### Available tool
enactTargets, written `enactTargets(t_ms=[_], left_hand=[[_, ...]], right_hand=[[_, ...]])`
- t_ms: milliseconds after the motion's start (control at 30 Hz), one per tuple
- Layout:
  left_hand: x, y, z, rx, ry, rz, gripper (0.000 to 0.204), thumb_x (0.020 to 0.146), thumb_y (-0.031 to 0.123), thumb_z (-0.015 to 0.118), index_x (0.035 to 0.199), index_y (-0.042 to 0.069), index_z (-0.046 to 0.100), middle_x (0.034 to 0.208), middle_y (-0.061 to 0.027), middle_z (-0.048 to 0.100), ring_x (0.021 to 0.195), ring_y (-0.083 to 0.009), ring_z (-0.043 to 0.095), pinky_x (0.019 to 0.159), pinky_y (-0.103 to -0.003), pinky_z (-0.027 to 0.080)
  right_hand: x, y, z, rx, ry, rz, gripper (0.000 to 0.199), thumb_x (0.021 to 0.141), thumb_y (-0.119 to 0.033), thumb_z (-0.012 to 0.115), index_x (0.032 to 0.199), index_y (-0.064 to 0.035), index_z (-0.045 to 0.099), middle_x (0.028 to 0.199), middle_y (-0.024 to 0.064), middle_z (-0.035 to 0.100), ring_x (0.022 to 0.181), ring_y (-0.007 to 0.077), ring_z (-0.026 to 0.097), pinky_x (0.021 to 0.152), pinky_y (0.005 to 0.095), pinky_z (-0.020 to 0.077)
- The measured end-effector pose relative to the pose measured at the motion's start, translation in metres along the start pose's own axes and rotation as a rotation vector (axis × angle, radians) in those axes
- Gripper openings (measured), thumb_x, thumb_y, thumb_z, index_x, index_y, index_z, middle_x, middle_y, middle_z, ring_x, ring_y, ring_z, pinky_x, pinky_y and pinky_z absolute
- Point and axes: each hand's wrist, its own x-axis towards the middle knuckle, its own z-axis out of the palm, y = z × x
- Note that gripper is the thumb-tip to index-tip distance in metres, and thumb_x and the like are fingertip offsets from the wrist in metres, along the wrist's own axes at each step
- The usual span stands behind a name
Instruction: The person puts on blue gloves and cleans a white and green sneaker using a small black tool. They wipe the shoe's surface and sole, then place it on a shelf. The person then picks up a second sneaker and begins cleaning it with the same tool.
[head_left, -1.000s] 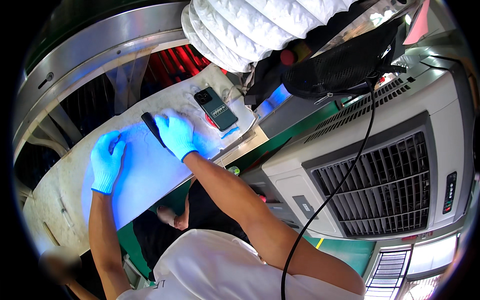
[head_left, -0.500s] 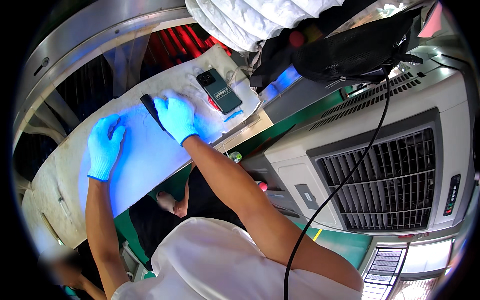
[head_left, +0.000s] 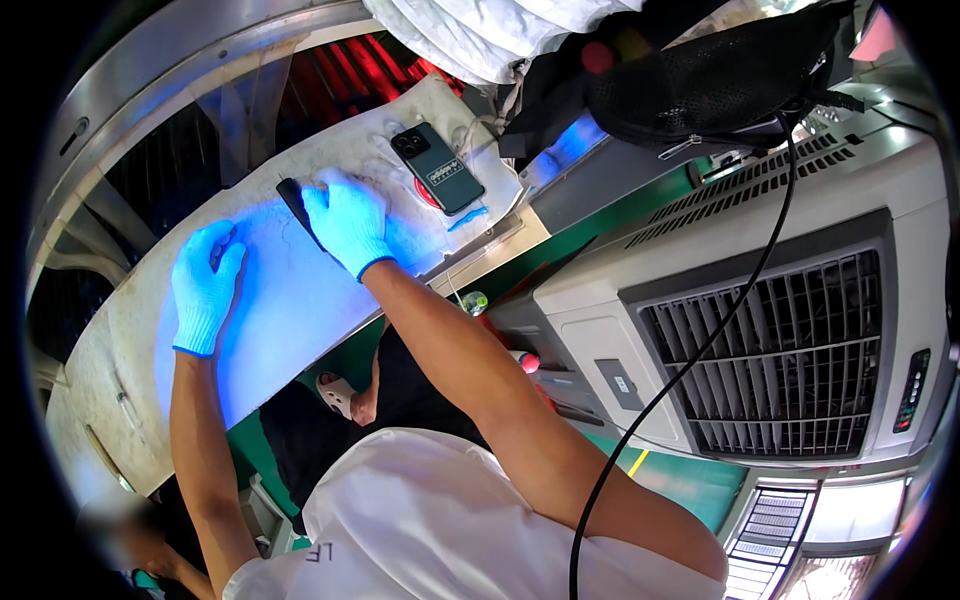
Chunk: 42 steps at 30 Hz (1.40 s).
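Observation:
Both my hands wear knitted gloves tinted bright blue by the light on the pale, stained worktop (head_left: 270, 330). My right hand (head_left: 350, 225) is closed round a slim black-handled tool (head_left: 295, 204) with a thin metal tip. The tool slants toward the far left, its tip near the far part of the worktop. My left hand (head_left: 203, 292) rests to the left on the worktop, fingers bent and thumb apart, with nothing visible in it. To the right of my right hand lies a dark green phone (head_left: 440, 170), partly over a red round thing (head_left: 425, 192).
A small blue strip (head_left: 467, 219) lies near the phone. Metal framework (head_left: 200, 62) curves behind the worktop, with red-lit bars beyond. A large air cooler (head_left: 590, 335), a black mesh bag (head_left: 700, 90) and a hanging black cable (head_left: 690, 352) are at right. Another person (head_left: 150, 540) is at lower left.
The view has shifted slightly. Both hands keep nearly the same places on the worktop, and the black-handled tool stays in my right hand.

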Motion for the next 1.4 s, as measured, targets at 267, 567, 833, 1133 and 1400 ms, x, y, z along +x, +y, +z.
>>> enactTargets(t_ms=[267, 567, 833, 1133, 1400], left_hand=[[0.000, 0.002, 0.000, -0.005, 0.000, -0.006, 0.032, 0.098, 0.013, 0.076, 0.126, -0.001, 0.075, 0.118, -0.0154, 0.077, 0.105, -0.0272, 0.076, 0.096, -0.038, 0.060], [-0.001, 0.005, -0.001, 0.017, -0.012, -0.013, 0.031, 0.098, 0.012, 0.076, 0.126, 0.000, 0.075, 0.119, -0.0153, 0.077, 0.105, -0.0263, 0.076, 0.096, -0.037, 0.060], [0.000, 0.005, 0.000, 0.032, -0.015, -0.005, 0.031, 0.099, 0.014, 0.076, 0.126, 0.000, 0.075, 0.118, -0.0153, 0.077, 0.104, -0.0267, 0.076, 0.095, -0.037, 0.060], [0.000, 0.004, -0.001, 0.040, -0.005, 0.010, 0.032, 0.098, 0.014, 0.077, 0.127, 0.000, 0.075, 0.119, -0.0156, 0.077, 0.106, -0.0280, 0.076, 0.097, -0.038, 0.060], [0.000, 0.003, 0.001, -0.027, -0.012, -0.040, 0.032, 0.099, 0.013, 0.076, 0.127, 0.000, 0.075, 0.121, -0.0155, 0.076, 0.108, -0.0278, 0.076, 0.098, -0.037, 0.059]], right_hand=[[0.002, 0.000, -0.001, -0.010, -0.060, 0.055, 0.029, 0.098, -0.035, 0.073, 0.112, -0.0096, 0.074, 0.103, 0.0171, 0.078, 0.097, 0.0400, 0.075, 0.088, 0.0527, 0.0570], [0.000, 0.002, 0.002, -0.015, -0.038, 0.046, 0.029, 0.098, -0.035, 0.073, 0.112, -0.0094, 0.074, 0.102, 0.0169, 0.078, 0.096, 0.0392, 0.075, 0.086, 0.0519, 0.0575], [-0.001, 0.005, 0.004, -0.003, -0.019, 0.029, 0.029, 0.097, -0.035, 0.073, 0.111, -0.0094, 0.074, 0.101, 0.0168, 0.078, 0.095, 0.0394, 0.075, 0.085, 0.0521, 0.0575], [-0.001, 0.004, 0.004, -0.003, -0.024, 0.028, 0.030, 0.097, -0.036, 0.072, 0.111, -0.0089, 0.074, 0.101, 0.0173, 0.078, 0.096, 0.0399, 0.075, 0.086, 0.0523, 0.0577], [-0.003, 0.001, 0.001, -0.020, -0.005, 0.015, 0.031, 0.096, -0.035, 0.073, 0.112, -0.0089, 0.075, 0.100, 0.0173, 0.078, 0.094, 0.0402, 0.075, 0.084, 0.0526, 0.0578]])
